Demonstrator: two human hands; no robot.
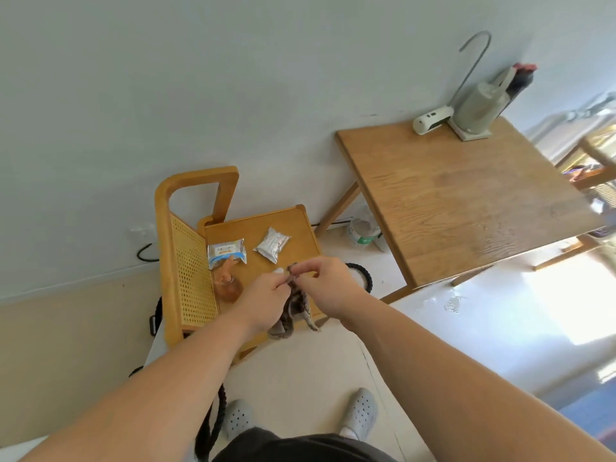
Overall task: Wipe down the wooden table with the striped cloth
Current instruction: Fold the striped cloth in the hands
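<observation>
Left hand (265,295), right hand (330,278), cloth (292,315) between

A small wooden cart (300,228) with a cane side panel (191,278) stands at centre left against the pale wall. On its top lie a blue-and-white packet (226,255), a silver foil pouch (271,244) to its right, and an amber-brown rounded object (229,288) just below the packet. Right of the cart, on the floor, are a black ring (366,273) and a clear bottle with a green label (361,233). At upper right stand a grey bag (478,106), a white device (431,119) and a hooked grey rod (473,51).
</observation>
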